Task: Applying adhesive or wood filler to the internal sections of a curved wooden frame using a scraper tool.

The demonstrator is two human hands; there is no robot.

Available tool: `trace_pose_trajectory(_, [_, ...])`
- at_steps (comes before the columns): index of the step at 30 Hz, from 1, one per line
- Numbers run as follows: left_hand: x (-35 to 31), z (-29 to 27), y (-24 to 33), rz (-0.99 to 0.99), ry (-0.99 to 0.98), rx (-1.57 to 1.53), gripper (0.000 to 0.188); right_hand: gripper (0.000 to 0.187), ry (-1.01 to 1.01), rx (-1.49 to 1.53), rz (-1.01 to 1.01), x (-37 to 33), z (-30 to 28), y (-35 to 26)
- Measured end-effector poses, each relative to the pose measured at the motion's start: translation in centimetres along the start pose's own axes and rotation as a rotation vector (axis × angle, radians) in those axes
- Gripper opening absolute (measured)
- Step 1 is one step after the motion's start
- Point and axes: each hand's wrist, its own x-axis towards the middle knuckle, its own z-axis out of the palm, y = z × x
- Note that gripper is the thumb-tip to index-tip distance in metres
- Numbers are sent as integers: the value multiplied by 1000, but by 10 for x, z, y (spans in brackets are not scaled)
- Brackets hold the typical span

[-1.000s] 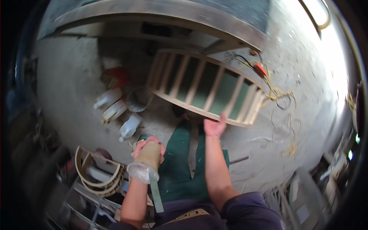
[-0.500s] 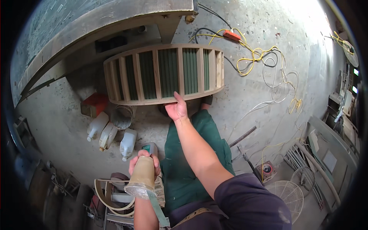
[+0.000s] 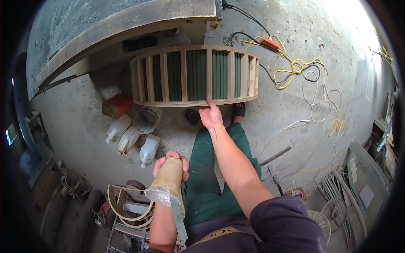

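Note:
A curved wooden frame [image 3: 195, 103] with upright ribs and green slats behind them spans the upper middle. My right hand [image 3: 211, 116] grips its near edge, thumb laid over the top and fingers curled underneath. Whether the frame rests on anything is hidden. Lower left, my left hand [image 3: 184, 166] is wrapped around the narrow end of a tapered tan cup [image 3: 167, 177], whose wide, clear rim faces me. From that rim hangs a green strip [image 3: 179, 219].
Several white plastic jugs [image 3: 149, 150], a grimy bucket [image 3: 147, 120] and a red container [image 3: 117, 106] stand on the left floor. A workbench edge [image 3: 126, 29] overhangs behind the frame. Yellow and white cords [image 3: 291, 74] with an orange power strip [image 3: 270, 43] lie at right.
My view has shifted, so the scene sits further right and slightly higher. Both hands keep their holds on the frame and the cup. More of my feet shows beneath the frame.

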Motion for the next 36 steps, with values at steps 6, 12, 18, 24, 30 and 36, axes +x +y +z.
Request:
trace_pose_trajectory(6, [-4, 3, -14, 16, 25, 30, 43, 36, -82, -47, -52, -6, -14, -26])
trace_pose_trajectory(12, [5, 9, -18, -52, -2, -19, 47, 39, -105, -195, -65, 8, -20, -69])
trace_pose_trajectory(18, [22, 28, -37, -48, 18, -18, 48, 45, -57, -244, -66, 14, -3, -73])
trace_pose_trajectory(24, [30, 40, -48, -45, -14, 73, 44, 47, -1, -228, -30, 3, -6, -78])
trace_pose_trajectory(30, [36, 39, -47, -72, -18, 2, 47, 50, 71, -359, 79, -2, -15, -87])
trace_pose_trajectory(36, [52, 39, -59, -31, -77, -6, 44, 49, 119, -537, 105, -13, -20, -109])
